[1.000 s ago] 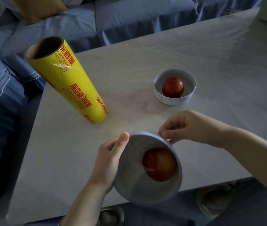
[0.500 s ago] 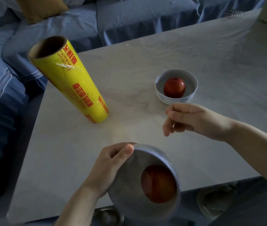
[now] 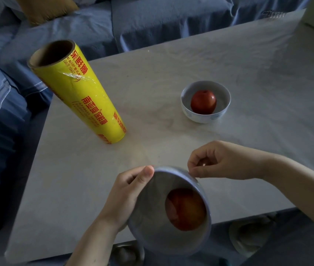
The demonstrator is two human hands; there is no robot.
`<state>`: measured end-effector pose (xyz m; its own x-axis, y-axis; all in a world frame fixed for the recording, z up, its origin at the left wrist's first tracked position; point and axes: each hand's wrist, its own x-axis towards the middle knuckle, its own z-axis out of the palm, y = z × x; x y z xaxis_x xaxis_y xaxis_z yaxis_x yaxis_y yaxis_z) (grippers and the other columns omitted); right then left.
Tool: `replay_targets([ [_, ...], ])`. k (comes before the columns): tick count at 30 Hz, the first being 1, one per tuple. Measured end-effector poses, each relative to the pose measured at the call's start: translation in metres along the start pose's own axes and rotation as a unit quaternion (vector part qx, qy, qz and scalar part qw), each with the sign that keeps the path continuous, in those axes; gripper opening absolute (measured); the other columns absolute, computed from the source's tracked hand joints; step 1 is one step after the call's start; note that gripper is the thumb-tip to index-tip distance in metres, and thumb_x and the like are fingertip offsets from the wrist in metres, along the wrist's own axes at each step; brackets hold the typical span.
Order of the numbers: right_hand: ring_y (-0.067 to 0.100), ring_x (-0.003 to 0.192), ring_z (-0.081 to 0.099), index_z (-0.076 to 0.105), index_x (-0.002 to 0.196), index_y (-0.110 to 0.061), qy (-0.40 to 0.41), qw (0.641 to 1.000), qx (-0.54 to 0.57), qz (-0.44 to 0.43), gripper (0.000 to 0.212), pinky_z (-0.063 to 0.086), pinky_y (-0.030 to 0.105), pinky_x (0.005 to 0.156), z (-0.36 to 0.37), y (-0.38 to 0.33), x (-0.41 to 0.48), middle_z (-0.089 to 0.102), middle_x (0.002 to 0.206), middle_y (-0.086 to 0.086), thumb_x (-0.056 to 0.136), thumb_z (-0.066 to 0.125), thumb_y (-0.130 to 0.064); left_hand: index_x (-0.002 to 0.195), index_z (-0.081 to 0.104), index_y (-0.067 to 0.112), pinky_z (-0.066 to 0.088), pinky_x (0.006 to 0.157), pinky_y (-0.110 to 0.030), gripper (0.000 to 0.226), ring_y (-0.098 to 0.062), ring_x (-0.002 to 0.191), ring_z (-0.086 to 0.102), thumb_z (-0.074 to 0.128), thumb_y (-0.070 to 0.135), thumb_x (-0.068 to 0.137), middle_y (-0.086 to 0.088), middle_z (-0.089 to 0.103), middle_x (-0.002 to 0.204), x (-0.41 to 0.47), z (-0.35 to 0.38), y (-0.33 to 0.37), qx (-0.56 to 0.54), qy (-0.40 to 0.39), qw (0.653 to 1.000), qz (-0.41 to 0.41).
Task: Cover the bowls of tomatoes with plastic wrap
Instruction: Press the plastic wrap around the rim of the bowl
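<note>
Fingertips of the right hand (image 3: 227, 162) are back pinching at the far rim of the film-covered bowl (image 3: 171, 214) that the left hand (image 3: 127, 196) grips tilted above the tabletop (image 3: 171, 60) edge, likely sealing wrap, while the second bowl (image 3: 205, 102) sits uncovered beyond.

Right hand (image 3: 229, 160) came back from mid-table to pinch at the far rim of the wrapped bowl (image 3: 152, 227); left hand (image 3: 127, 194) tilted bowl lower, then raised it.
</note>
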<state>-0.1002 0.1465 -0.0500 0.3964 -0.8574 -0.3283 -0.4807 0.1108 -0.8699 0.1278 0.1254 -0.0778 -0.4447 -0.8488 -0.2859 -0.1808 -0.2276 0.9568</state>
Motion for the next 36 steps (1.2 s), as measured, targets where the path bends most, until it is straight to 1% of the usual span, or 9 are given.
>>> replay_targets([
  [6,-0.002,0.055,0.050,0.062,0.069,-0.031,-0.031,1.000,-0.005,0.002,0.022,0.039,0.011,0.059,0.001,0.000,0.000,0.057,0.058,-0.020,0.087,0.059,-0.017,0.089,0.073,0.009,0.049,0.073,-0.038,0.054,-0.037,0.087,0.065,0.058,0.056,0.067,-0.024,0.069,0.090,0.001,0.001,-0.001,0.012,-0.019,1.000,-0.009],
  [11,0.004,0.064,0.052,0.065,0.069,-0.026,-0.008,0.998,0.056,-0.006,0.018,0.045,0.017,0.067,0.000,0.006,0.000,0.061,0.069,-0.005,0.082,0.059,-0.017,0.085,0.075,0.016,0.053,0.071,-0.024,0.050,-0.019,0.084,0.068,0.063,0.058,0.060,-0.012,0.074,0.090,0.003,0.000,0.002,0.006,-0.023,1.000,-0.011],
  [16,0.000,0.052,0.045,0.060,0.062,-0.023,-0.060,0.994,0.078,0.043,0.031,0.039,0.012,0.054,-0.001,0.005,0.002,0.056,0.058,-0.010,0.086,0.055,-0.005,0.094,0.074,0.018,0.051,0.080,-0.028,0.069,-0.021,0.098,0.068,0.070,0.071,0.051,-0.006,0.074,0.098,0.003,0.000,0.000,0.013,-0.020,0.999,-0.022],
  [20,0.004,0.048,0.042,0.059,0.054,-0.022,-0.099,0.983,0.086,0.126,0.037,0.039,0.015,0.053,-0.003,0.002,0.009,0.054,0.055,-0.007,0.089,0.054,-0.031,0.096,0.074,0.016,0.053,0.081,-0.034,0.064,-0.026,0.096,0.068,0.071,0.066,0.056,-0.010,0.074,0.096,0.002,0.003,0.000,0.007,-0.042,0.999,-0.030],
  [23,0.004,0.047,0.042,0.061,0.051,-0.020,-0.117,0.974,0.108,0.159,0.040,0.039,0.014,0.054,-0.004,0.000,0.010,0.054,0.054,-0.006,0.073,0.053,-0.053,0.099,0.072,0.010,0.051,0.088,-0.043,0.077,-0.030,0.099,0.067,0.071,0.072,0.054,-0.013,0.073,0.100,0.001,0.003,0.000,0.009,-0.047,0.998,-0.030],
  [25,0.004,0.048,0.041,0.060,0.051,-0.019,-0.115,0.973,0.134,0.148,0.039,0.038,0.015,0.055,-0.002,0.000,0.009,0.052,0.052,-0.006,0.068,0.058,-0.054,0.101,0.072,0.010,0.050,0.091,-0.044,0.077,-0.030,0.101,0.066,0.071,0.071,0.054,-0.013,0.073,0.101,0.001,0.002,0.000,0.010,-0.050,0.998,-0.029],
  [29,0.007,0.051,0.039,0.055,0.060,-0.013,-0.047,0.964,0.244,0.094,0.035,0.037,0.017,0.056,0.012,0.006,0.008,0.044,0.054,-0.001,0.072,0.067,-0.044,0.095,0.075,0.018,0.054,0.080,-0.026,0.057,-0.024,0.098,0.068,0.069,0.063,0.059,-0.007,0.074,0.098,0.002,0.003,0.003,0.002,-0.041,0.999,-0.018],
  [32,0.006,0.043,0.035,0.051,0.049,-0.018,0.048,0.924,0.372,0.071,0.028,0.035,0.013,0.046,0.030,0.003,0.007,0.037,0.048,-0.001,0.070,0.059,-0.034,0.088,0.077,0.028,0.053,0.073,-0.018,0.049,-0.014,0.092,0.069,0.069,0.065,0.058,0.000,0.075,0.094,0.000,0.005,0.007,0.007,-0.037,0.999,0.005],
  [36,0.010,0.043,0.030,0.055,0.045,-0.021,0.150,0.893,0.419,0.062,0.027,0.029,0.018,0.045,0.043,0.002,0.012,0.035,0.047,-0.001,0.067,0.060,-0.035,0.078,0.076,0.038,0.049,0.070,-0.011,0.028,-0.003,0.089,0.068,0.059,0.053,0.061,0.012,0.075,0.089,0.000,0.007,0.008,0.008,-0.007,0.999,0.030],
])
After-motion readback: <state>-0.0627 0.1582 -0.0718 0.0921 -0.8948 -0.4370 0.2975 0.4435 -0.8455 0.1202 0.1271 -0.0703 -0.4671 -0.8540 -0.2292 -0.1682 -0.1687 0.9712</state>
